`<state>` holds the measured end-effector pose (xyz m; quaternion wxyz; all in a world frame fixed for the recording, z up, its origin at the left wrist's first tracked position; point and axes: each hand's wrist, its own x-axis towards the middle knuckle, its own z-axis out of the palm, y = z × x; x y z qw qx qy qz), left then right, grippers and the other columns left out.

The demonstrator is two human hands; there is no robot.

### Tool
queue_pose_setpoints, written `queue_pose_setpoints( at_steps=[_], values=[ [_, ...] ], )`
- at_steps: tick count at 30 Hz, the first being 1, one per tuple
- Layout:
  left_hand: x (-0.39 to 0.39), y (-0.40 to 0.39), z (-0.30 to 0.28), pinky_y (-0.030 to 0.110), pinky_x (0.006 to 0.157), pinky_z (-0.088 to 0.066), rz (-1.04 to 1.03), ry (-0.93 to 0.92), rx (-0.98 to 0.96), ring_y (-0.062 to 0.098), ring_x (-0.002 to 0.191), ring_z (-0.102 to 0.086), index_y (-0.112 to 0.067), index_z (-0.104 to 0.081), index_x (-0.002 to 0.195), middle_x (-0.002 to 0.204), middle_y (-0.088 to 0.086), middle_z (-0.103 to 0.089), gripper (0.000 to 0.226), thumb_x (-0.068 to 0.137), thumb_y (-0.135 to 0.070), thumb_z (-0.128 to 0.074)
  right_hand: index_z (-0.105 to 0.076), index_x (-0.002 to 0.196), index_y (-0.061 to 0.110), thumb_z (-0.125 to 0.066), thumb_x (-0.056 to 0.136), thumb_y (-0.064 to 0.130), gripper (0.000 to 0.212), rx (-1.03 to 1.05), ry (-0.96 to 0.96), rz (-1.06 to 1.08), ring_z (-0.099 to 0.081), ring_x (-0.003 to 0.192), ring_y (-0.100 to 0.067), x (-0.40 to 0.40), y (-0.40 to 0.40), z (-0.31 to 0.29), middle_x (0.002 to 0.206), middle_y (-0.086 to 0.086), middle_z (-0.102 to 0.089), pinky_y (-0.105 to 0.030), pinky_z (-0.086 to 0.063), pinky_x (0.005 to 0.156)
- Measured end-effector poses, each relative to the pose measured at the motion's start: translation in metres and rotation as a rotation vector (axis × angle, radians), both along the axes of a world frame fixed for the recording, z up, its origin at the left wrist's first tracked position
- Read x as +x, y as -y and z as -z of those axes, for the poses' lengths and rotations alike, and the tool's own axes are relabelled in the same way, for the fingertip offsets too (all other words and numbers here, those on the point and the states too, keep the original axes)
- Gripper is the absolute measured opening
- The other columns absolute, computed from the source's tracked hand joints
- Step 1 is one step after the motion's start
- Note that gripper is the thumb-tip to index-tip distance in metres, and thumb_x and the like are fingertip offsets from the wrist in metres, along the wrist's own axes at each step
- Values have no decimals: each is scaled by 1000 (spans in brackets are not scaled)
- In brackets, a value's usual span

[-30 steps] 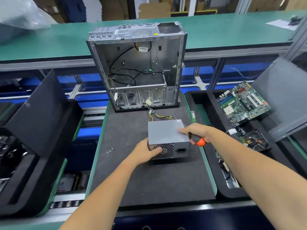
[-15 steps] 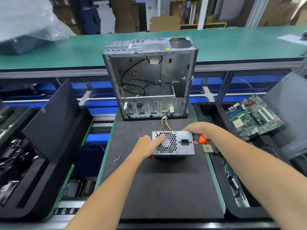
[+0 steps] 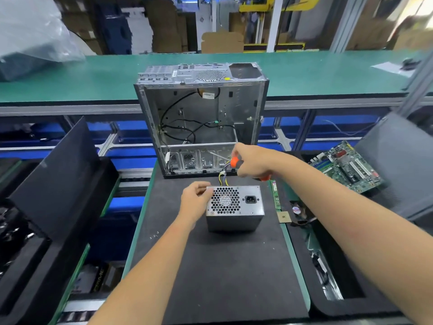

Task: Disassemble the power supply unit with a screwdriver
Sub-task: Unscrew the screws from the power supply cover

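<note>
Since the earlier frame the right hand (image 3: 254, 164) has lifted off the power supply unit (image 3: 234, 208) and now hangs above and behind it, in front of the open computer case (image 3: 201, 118), its fingers curled round the orange-handled screwdriver (image 3: 235, 162), whose metal shaft points up and to the left. The power supply unit stands on the black mat (image 3: 218, 266) at the middle of the counter, its fan grille and power socket facing the camera, its coloured wires (image 3: 222, 175) running back toward the case. The left hand (image 3: 195, 202) rests against the unit's left upper edge, its fingertips touching the corner of the grille face, fingers bent only loosely. The case stands at the mat's far edge, just behind the unit. A few small screws (image 3: 154, 235) lie near the mat's left edge. Just off the mat's right edge lies a narrow green board (image 3: 277, 200), and farther right a motherboard (image 3: 346, 166) sits tilted in a black tray (image 3: 346, 308).
</note>
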<state>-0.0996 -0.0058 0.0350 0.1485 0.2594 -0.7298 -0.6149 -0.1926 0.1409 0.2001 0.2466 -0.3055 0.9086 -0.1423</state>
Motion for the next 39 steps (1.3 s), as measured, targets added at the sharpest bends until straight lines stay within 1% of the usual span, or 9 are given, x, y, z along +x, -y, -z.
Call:
queue_pose_setpoints(
  at_steps=[2,5,7,11,14,18,21,28,39],
  values=[
    [2,4,-3,7,60,-47,6,-19,55,3,84,-64,-20,-59,107,98,-4,-70,23,86,-15,-67,-38,121,14,-61,87,16,42,13,-82,-60,-54,71,-24,7,4,-7,93,-9,-57,-31,-42,54],
    [2,4,-7,17,74,-51,-6,-73,-17,5,89,-63,-22,-51,119,105,-10,-63,42,83,-11,-70,-48,118,15,-64,85,19,37,43,-253,-125,-56,81,-25,13,8,-13,87,-2,-53,-35,-46,63],
    [1,1,-9,19,77,-51,-7,-83,-117,3,87,-62,-25,-54,114,103,-13,-61,39,82,-10,-71,-61,109,19,-68,82,21,29,43,-328,-159,-56,91,-24,15,9,-17,90,2,-54,-32,-43,63],
    [1,0,-8,9,73,-50,-25,-72,-228,-6,78,-61,-24,-58,91,93,-8,-65,24,79,-9,-73,-78,95,23,-74,80,26,16,-25,-364,-183,-66,86,-18,15,14,-22,90,3,-73,-28,-52,66],
    [1,2,-6,9,70,-50,-35,-84,-151,-3,82,-63,-27,-54,87,92,-5,-66,28,78,-8,-74,-80,90,23,-77,79,29,13,-65,-347,-181,-65,76,-11,11,17,-28,79,6,-72,-21,-46,56],
    [0,5,-5,17,84,-51,32,-68,-143,5,91,-65,-21,-59,112,97,-5,-69,34,83,-7,-69,-80,84,18,-78,76,27,12,22,-356,-223,-67,67,-13,9,23,-32,72,2,-73,-22,-49,52],
    [0,6,-5,20,86,-51,29,-60,-189,3,89,-65,-19,-69,100,94,-7,-71,22,83,-6,-69,-79,84,12,-77,76,24,14,91,-325,-242,-71,68,-19,8,27,-28,76,-6,-75,-24,-55,56],
    [-2,8,-8,3,65,-44,26,-25,-269,-8,74,-62,-31,-70,76,76,-18,-69,24,83,-8,-68,-78,86,7,-75,78,22,17,112,-307,-246,-72,69,-22,4,29,-26,81,-11,-75,-25,-55,57],
    [-2,10,-11,3,67,-45,47,-33,-332,-8,75,-62,-24,-75,80,76,-19,-69,14,83,-11,-69,-78,85,8,-76,78,20,15,110,-284,-234,-70,56,-16,3,31,-27,75,-9,-74,-18,-45,46]
  ],
)
